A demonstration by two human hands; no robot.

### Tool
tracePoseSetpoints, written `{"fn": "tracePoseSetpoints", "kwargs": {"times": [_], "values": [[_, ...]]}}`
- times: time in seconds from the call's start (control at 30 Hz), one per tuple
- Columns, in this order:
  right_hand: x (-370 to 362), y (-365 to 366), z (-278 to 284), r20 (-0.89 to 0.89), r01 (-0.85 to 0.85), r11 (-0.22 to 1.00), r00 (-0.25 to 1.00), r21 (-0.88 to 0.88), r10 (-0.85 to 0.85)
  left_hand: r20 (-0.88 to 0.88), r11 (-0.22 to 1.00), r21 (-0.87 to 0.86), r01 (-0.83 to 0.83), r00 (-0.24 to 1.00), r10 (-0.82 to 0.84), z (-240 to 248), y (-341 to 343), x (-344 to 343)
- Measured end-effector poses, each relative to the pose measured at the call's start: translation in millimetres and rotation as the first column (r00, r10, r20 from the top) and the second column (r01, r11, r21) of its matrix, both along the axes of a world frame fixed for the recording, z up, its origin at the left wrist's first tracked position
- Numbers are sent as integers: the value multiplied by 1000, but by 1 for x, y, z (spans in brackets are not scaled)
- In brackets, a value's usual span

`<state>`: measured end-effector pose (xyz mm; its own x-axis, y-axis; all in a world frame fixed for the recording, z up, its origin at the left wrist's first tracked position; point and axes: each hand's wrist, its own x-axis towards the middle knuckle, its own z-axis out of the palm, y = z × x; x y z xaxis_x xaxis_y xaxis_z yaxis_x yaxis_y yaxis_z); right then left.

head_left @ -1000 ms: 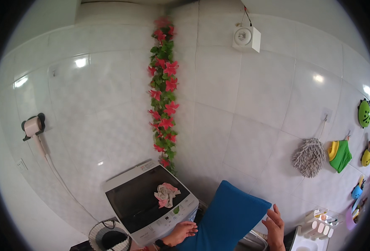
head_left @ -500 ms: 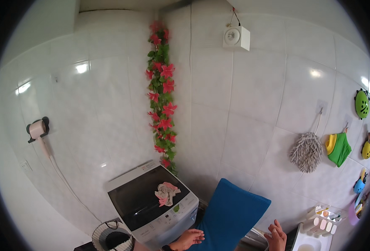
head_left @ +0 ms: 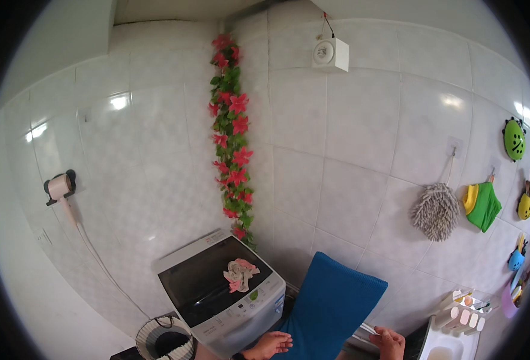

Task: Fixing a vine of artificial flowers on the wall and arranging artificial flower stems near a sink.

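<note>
A blue piece of fabric [head_left: 331, 300] with a stitched edge stands tall in the lower middle, its lower end running out of view. At its lower left is my left hand [head_left: 272, 345], its fingers loosely bent and slightly apart, nothing visible in them; I cannot tell whether it touches the fabric. To the right of the fabric, my right hand [head_left: 389, 344] has its fingers drawn together next to thin white bars [head_left: 368, 330]. What it pinches, if anything, is hidden.
A white washing machine [head_left: 217, 327] with a dark lid bears a crumpled pink and grey cloth [head_left: 241, 275]. Beside it sits a striped basket [head_left: 151, 343]. At the right are a washbasin [head_left: 451, 345], a cup rack [head_left: 466, 318] and a hanging fluffy grey hand towel [head_left: 436, 213].
My right hand has moved down and slightly left; its raised, spread fingers have closed together. My left hand stays by the blue fabric. The view has shifted slightly.
</note>
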<state>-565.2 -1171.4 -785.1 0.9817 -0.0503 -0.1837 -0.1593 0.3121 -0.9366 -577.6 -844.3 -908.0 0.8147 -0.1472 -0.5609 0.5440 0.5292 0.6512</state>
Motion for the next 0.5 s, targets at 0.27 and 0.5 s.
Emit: {"fn": "tracePoseSetpoints", "kwargs": {"times": [0.27,0.5], "values": [[-14,-15,-7,-79,-27,996,997,-89,20,6,1000,-1,-29,1000,29,8,-23,-16],[-21,-22,0,-68,-83,996,994,-27,81,-64,1000,9,21,998,-20,-34,-24,-3]]}}
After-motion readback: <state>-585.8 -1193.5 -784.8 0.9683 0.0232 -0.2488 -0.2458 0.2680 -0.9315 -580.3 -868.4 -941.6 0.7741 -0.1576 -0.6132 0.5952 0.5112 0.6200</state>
